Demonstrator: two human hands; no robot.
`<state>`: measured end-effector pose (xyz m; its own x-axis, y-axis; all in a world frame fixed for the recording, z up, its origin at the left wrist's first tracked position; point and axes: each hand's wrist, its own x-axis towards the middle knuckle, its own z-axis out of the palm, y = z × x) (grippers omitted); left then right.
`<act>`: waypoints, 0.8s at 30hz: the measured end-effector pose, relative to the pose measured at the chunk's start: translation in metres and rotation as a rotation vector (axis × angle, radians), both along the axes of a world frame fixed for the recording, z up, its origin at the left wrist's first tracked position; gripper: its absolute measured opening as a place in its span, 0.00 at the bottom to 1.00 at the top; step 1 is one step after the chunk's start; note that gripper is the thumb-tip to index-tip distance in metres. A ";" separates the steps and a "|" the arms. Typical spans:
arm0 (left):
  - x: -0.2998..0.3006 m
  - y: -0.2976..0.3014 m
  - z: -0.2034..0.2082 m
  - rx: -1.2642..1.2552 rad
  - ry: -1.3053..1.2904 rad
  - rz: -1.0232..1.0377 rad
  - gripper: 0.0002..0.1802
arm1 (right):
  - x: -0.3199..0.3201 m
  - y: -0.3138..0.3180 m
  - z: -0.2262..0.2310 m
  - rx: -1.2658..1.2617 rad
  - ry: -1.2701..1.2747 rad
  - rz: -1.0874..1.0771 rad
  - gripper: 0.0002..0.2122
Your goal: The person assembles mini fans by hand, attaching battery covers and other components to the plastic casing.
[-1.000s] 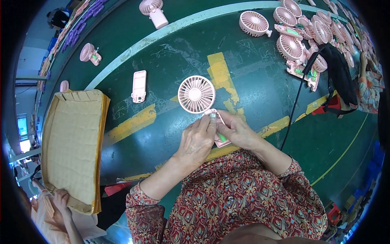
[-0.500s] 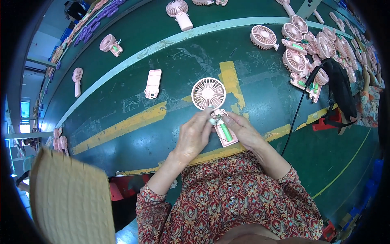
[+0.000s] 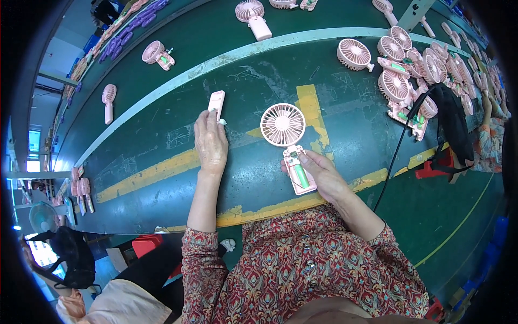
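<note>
My right hand point(image 3: 322, 171) grips a pink handheld fan point(image 3: 283, 125) by its opened handle, thumb on the edge near the neck. Inside the handle a green battery point(image 3: 301, 176), thin wires and a small circuit board point(image 3: 294, 154) lie exposed. The round fan head points away from me, above the green tabletop. To the left, my left hand point(image 3: 210, 141) reaches forward with its fingers closed over the near end of a pink handle cover point(image 3: 217, 101). A small whitish piece point(image 3: 222, 122) shows beside those fingers; its kind is unclear.
A heap of pink fans point(image 3: 394, 86) and opened handles covers the table's right side, beside a black bag point(image 3: 453, 129) with a dark cord. Beyond a pale rail point(image 3: 270, 40), more fans point(image 3: 253, 19) lie spaced out. A person in pale clothing point(image 3: 127, 302) is at the lower left.
My left hand has left the fan's neck and moved left and forward onto the handle cover, which has shifted. My right hand still holds the fan. A tan woven panel at lower left is gone.
</note>
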<state>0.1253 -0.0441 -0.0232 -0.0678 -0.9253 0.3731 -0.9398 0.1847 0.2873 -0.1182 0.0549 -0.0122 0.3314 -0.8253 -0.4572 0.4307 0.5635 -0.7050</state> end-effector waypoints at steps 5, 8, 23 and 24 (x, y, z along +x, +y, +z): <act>-0.017 0.032 0.021 0.244 0.786 -0.021 0.17 | 0.003 0.000 -0.003 0.005 -0.017 -0.055 0.16; -0.016 0.059 0.022 0.636 0.972 -0.067 0.18 | 0.009 -0.001 -0.002 0.000 -0.037 -0.117 0.15; -0.050 0.055 0.073 0.691 -0.124 -0.380 0.32 | 0.013 -0.003 -0.007 -0.019 -0.040 -0.202 0.16; -0.051 0.053 0.072 0.713 -0.146 -0.381 0.33 | 0.014 -0.003 -0.006 -0.015 -0.033 -0.225 0.16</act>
<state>0.0738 0.0092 0.0490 -0.4278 -0.8405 -0.3324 -0.8864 0.3182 0.3363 -0.1038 0.0521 -0.0178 0.1527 -0.8869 -0.4360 0.5677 0.4398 -0.6959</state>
